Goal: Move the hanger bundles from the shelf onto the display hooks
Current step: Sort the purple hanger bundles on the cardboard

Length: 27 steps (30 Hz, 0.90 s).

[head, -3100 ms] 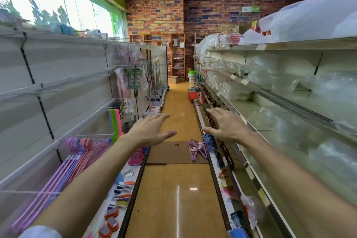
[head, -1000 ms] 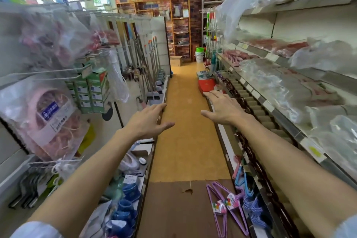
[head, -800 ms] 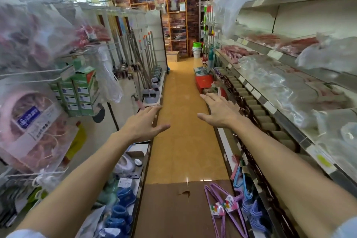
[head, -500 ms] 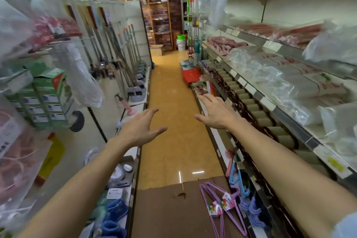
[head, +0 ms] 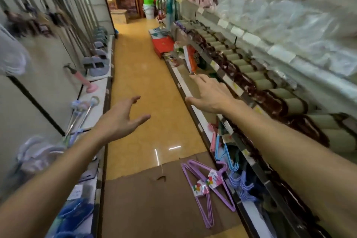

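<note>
Two purple hanger bundles with paper labels lie on a flat brown cardboard sheet on the aisle floor. More hanger bundles, blue, pink and lilac, sit on the low right shelf beside them. My left hand hovers over the aisle with fingers spread, holding nothing. My right hand reaches out over the edge of the right bottom shelf, fingers straight, holding nothing. Both hands are well beyond the hangers.
The right shelving carries rolled mats and plastic-wrapped goods. On the left unit, mops hang above dustpans and small items on the base shelf. A red box and buckets stand farther down the yellow aisle floor.
The view has moved forward down the aisle and tilted down; the purple hangers and cardboard are now nearer. Both hands stay outstretched and hold nothing, the right one drifting toward the right shelf.
</note>
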### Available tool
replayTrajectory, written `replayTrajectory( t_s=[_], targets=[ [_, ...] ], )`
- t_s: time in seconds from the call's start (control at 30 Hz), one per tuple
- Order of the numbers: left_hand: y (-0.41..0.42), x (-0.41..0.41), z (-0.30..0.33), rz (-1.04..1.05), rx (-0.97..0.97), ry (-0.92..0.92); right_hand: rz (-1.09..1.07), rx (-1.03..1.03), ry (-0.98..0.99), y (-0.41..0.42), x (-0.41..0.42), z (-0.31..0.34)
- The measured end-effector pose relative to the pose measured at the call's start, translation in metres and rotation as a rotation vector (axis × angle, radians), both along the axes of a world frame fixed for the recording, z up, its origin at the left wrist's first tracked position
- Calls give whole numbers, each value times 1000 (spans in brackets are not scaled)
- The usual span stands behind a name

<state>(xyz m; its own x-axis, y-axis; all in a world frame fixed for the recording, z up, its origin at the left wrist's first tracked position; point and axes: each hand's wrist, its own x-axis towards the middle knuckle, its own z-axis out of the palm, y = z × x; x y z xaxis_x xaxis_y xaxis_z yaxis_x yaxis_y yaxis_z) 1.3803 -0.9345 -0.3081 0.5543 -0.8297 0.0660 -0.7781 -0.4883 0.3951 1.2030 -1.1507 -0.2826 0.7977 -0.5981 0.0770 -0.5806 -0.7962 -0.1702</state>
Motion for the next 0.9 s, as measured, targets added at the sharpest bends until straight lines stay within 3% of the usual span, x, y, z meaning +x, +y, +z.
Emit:
replayTrajectory(
  t_s=[0.53,0.73,0.9],
  targets=[
    [-4,20,-418,74,-86,61,39,69,-84,-23,30,-405],
    [-7,8,-539,104,-103,54,61,44,-130,-33,38,-526],
    [-4,-4,-599,109,-129,77,72,79,-152,-33,36,-593]
  ],
)
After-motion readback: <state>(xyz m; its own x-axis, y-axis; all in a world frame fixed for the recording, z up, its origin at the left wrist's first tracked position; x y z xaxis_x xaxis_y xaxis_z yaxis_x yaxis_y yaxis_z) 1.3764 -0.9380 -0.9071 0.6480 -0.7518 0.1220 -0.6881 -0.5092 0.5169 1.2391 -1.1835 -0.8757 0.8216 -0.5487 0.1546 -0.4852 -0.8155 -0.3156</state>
